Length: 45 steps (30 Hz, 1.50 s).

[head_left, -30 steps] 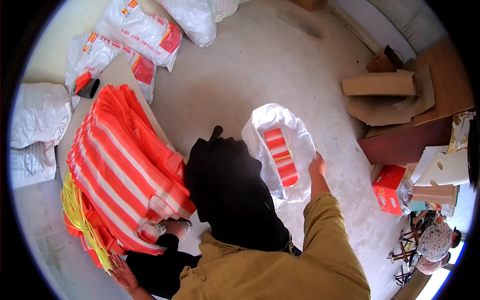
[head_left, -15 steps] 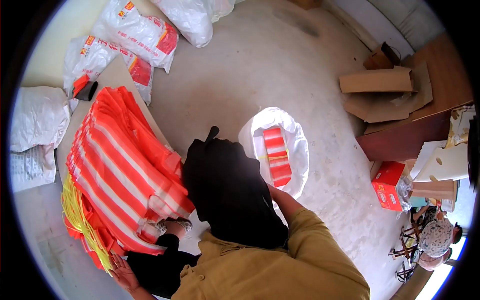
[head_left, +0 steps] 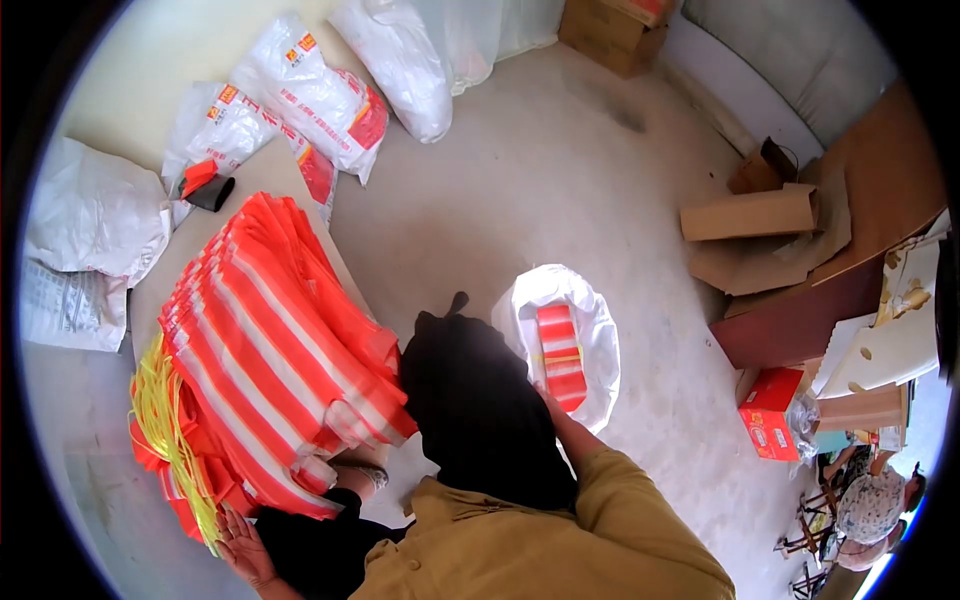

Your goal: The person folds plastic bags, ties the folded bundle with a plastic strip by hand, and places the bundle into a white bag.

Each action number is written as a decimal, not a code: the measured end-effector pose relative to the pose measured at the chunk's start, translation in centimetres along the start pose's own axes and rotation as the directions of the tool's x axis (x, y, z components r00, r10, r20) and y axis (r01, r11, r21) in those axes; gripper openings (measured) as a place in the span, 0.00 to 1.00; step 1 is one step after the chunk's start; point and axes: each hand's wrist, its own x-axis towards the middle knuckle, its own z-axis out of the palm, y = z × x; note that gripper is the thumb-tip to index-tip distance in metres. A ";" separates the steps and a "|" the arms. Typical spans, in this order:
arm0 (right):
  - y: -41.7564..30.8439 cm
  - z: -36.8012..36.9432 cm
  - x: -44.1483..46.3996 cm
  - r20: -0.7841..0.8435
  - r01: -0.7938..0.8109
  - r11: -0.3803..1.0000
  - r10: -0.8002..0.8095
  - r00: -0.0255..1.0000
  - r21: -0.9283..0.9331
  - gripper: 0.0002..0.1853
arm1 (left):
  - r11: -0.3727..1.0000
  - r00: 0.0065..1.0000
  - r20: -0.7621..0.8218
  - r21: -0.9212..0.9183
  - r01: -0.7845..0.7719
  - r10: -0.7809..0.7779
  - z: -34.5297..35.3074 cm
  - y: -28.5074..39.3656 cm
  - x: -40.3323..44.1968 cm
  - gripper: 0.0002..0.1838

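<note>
My left hand [head_left: 246, 552] is low at the left, fingers stretched and apart, beside the lower ends of a bundle of yellow ties [head_left: 168, 430]. Whether it touches them is unclear. Just above it lies a thick stack of red-and-white striped mesh bags [head_left: 270, 340]. My right forearm [head_left: 570, 428] reaches toward an open white sack [head_left: 604, 350]. The right hand's fingers are hidden behind a black cloth-like shape [head_left: 475, 400] in front of me. Inside the sack sits a folded red-and-white striped bundle [head_left: 560, 350] with a yellow tie around its middle.
Full white plastic sacks [head_left: 310, 95] lean along the wall at upper left. A small black-and-red item [head_left: 208, 187] rests on the board [head_left: 285, 170] beyond the stack. At right are cardboard boxes [head_left: 750, 212], a red box [head_left: 770, 415] and a seated person [head_left: 868, 505].
The whole view has shifted, so most things now appear lower, and several slightly to the right. My left hand stays by the yellow ties, and my right arm still reaches toward the sack.
</note>
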 end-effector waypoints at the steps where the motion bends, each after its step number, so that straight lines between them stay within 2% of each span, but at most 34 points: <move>1: -0.3 -0.3 -0.2 -0.100 0.027 0.992 -0.040 0.994 -0.124 0.34 | 1.000 1.000 0.009 0.000 -0.006 0.006 0.0 0.0 0.0 0.34; 2: -0.7 -0.7 -0.4 -0.199 0.028 0.968 -0.079 0.977 -0.248 0.36 | 1.000 1.000 0.017 0.001 -0.012 0.012 0.0 0.0 -0.1 0.34; 4: 3.4 -2.1 2.2 -0.307 0.175 0.901 -0.311 0.900 -0.397 0.35 | 1.000 1.000 0.006 -0.009 -0.021 0.021 0.1 0.0 -0.3 0.34; 7: 0.9 -3.2 2.5 -0.463 0.274 0.909 -0.398 0.792 -0.313 0.35 | 0.998 0.994 -0.098 -0.018 -0.057 0.055 0.2 -0.2 -0.5 0.33; 8: 0.0 -3.6 2.8 -0.483 0.277 0.891 -0.432 0.762 -0.360 0.35 | 0.997 0.986 -0.149 -0.021 -0.073 0.069 0.2 -0.3 -0.7 0.33; 9: -2.0 -3.4 2.4 -0.497 0.314 0.902 -0.427 0.755 -0.296 0.35 | 0.997 0.986 -0.148 -0.022 -0.074 0.070 0.0 -0.4 -0.9 0.33; 11: -3.9 -4.5 3.9 -0.449 0.390 0.908 -0.417 0.791 -0.156 0.34 | 0.997 0.984 -0.159 -0.015 -0.081 0.077 -0.3 -0.3 -1.3 0.33; 12: -6.4 -3.9 3.1 -0.448 0.424 0.891 -0.448 0.774 -0.159 0.34 | 0.997 0.965 -0.252 -0.008 -0.080 0.076 0.5 -0.4 -1.4 0.33; 14: -11.3 -3.0 2.2 -0.413 0.493 0.841 -0.539 0.734 -0.222 0.33 | 0.995 0.949 -0.303 -0.022 -0.100 0.089 0.2 -0.7 -1.9 0.33; 15: -15.2 -1.5 -0.1 -0.372 0.568 0.810 -0.576 0.728 -0.145 0.32 | 0.993 0.939 -0.328 -0.026 -0.115 0.100 0.1 -0.6 -2.0 0.32; 17: -20.2 0.3 -1.6 -0.256 0.672 0.713 -0.700 0.667 -0.197 0.29 | 0.992 0.935 -0.339 -0.036 -0.120 0.101 1.5 -0.5 -2.1 0.32; 19: -25.1 3.5 -4.5 -0.123 0.771 0.627 -0.779 0.615 -0.113 0.26 | 0.985 0.922 -0.368 -0.074 -0.156 0.119 2.5 -0.5 -2.3 0.32; 20: -27.6 5.2 -6.4 -0.023 0.774 0.617 -0.784 0.621 -0.144 0.27 | 0.982 0.917 -0.378 -0.081 -0.168 0.126 1.9 -0.5 -2.6 0.32; 22: -31.1 8.9 -9.7 0.185 0.806 0.468 -0.812 0.554 -0.362 0.28 | 0.976 0.901 -0.411 -0.097 -0.195 0.139 1.7 -0.3 -3.4 0.33; 24: -33.0 13.2 -10.8 0.416 0.841 0.231 -0.785 0.458 -0.490 0.31 | 0.967 0.876 -0.457 -0.116 -0.228 0.152 2.4 -0.3 -3.7 0.33; 26: -33.4 17.5 -10.5 0.645 0.835 -0.087 -0.680 0.349 -0.544 0.32 | 0.960 0.867 -0.472 -0.128 -0.249 0.162 2.6 -0.2 -3.9 0.34; 29: -33.1 22.7 -10.4 0.809 0.828 -0.330 -0.542 0.227 -0.453 0.30 | 0.950 0.864 -0.479 -0.170 -0.263 0.153 2.1 0.1 -4.6 0.34; 30: -32.7 23.8 -9.7 0.836 0.834 -0.358 -0.509 0.202 -0.420 0.31 | 0.947 0.866 -0.477 -0.183 -0.265 0.150 2.2 0.1 -4.6 0.33; 33: -32.9 26.9 -8.5 0.848 0.777 -0.431 -0.472 0.240 -0.459 0.32 | 0.939 0.868 -0.474 -0.210 -0.272 0.146 2.0 0.1 -4.7 0.34; 40: -33.5 32.7 -5.6 0.878 0.803 -0.414 -0.398 0.265 -0.430 0.35 | 0.919 0.903 -0.410 -0.292 -0.265 0.130 2.9 -0.2 -2.8 0.35; 43: -35.4 35.0 -6.3 0.846 0.750 -0.396 -0.309 0.435 -0.530 0.35 | 0.931 0.913 -0.392 -0.280 -0.232 0.110 3.7 -0.3 -2.0 0.36; 45: -35.6 35.8 -5.6 0.829 0.742 -0.380 -0.337 0.446 -0.553 0.37 | 0.936 0.917 -0.385 -0.276 -0.220 0.102 3.8 -0.2 -1.8 0.36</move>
